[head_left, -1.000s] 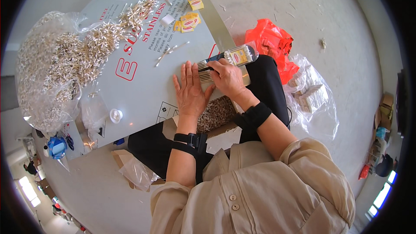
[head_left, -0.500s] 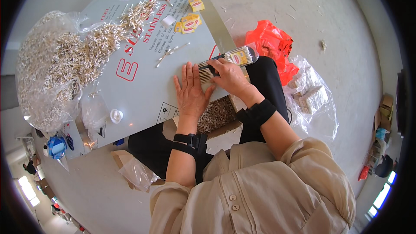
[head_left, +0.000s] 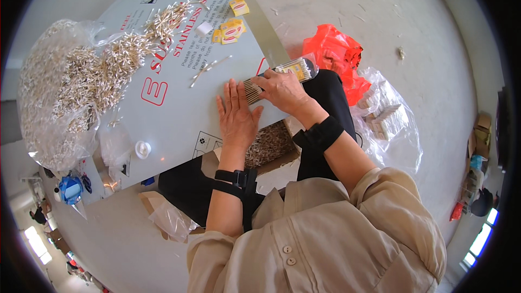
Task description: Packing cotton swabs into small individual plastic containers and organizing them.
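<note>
Head view: a person's left hand (head_left: 236,118) lies flat, fingers spread, on the grey surface (head_left: 179,114), fingertips against a row of cotton swabs (head_left: 254,90). Right hand (head_left: 281,88) curls closed around a clear pack of swabs (head_left: 292,68) at the surface's edge, wrist bent inward. Loose swabs spill from a plastic bag (head_left: 59,92) at left; an orange bag (head_left: 336,57) lies on the floor.

My left hand (head_left: 237,116) lay flat on the board (head_left: 173,108), its fingertips against the bundle of swabs (head_left: 274,80) that my right hand (head_left: 282,89) covered. Behind and to the left sat the heap of swabs (head_left: 81,81); small packets (head_left: 232,28) lay behind, bags (head_left: 374,103) to the right.
</note>
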Motion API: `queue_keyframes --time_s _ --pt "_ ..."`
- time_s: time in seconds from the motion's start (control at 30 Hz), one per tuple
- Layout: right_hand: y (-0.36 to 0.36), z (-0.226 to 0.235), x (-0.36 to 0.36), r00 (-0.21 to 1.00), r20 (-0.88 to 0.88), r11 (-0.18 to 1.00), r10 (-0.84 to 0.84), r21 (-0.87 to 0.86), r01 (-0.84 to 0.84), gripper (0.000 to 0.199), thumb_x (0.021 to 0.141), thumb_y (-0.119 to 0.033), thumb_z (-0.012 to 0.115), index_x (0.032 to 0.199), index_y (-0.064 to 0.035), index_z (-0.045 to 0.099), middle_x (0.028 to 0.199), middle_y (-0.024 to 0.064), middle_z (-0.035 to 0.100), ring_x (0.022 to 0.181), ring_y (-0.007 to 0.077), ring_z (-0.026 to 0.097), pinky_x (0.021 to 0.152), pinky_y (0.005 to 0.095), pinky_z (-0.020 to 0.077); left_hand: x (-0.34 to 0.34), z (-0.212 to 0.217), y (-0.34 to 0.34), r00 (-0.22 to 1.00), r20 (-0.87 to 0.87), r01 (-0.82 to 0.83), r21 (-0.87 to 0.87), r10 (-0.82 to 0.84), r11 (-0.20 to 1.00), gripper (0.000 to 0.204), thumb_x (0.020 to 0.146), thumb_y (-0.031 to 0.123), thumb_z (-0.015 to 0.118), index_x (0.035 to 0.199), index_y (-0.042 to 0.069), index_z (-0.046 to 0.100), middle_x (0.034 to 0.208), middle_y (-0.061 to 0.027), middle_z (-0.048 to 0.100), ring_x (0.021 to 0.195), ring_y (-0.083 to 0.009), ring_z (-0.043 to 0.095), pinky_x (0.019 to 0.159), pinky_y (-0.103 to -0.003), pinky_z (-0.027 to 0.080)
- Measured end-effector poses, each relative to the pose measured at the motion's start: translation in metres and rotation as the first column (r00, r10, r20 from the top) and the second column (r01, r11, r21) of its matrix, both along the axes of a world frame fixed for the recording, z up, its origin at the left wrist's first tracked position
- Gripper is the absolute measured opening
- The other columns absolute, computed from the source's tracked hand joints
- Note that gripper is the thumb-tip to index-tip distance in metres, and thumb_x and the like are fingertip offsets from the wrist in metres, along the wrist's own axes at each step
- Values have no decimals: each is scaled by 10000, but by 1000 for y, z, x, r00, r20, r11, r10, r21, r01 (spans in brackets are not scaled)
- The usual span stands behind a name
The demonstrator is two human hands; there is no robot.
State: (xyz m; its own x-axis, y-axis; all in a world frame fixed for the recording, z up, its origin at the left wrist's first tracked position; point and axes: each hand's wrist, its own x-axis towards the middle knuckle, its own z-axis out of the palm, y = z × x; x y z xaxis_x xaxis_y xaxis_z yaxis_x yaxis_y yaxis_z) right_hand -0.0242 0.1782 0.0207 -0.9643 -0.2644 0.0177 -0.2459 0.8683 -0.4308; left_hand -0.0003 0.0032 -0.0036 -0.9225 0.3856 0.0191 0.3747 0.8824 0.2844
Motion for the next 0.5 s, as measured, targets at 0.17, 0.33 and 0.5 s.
queue_keyframes --time_s 0.17,0.33,0.5 --pt "18 -3 1 997 -80 1000 -5 16 7 406 758 -203 748 1149 -155 647 944 71 603 871 272 651 710 387 523 -1 -3 18 1000 -6 29 21 -28 999 816 902 403 604 1504 -3 233 1584 -192 195 1481 -335 149 1189 -509 114" --pt "31 6 9 978 -202 998 -43 -47 34 498 740 -201 759 1211 -116 621 1022 72 564 1031 265 566 849 381 479 -1 -1 27 999 -16 43 75 -42 996 835 888 409 621 1502 -7 235 1580 -204 200 1479 -347 149 1183 -522 118" --pt "32 5 27 944 -326 995 54 97 -23 456 774 -165 656 1223 -98 612 1090 82 540 1122 254 495 954 380 400 -2 1 30 999 -22 41 61 -40 997 852 875 445 625 1497 -4 256 1569 -212 223 1475 -356 158 1179 -537 115"
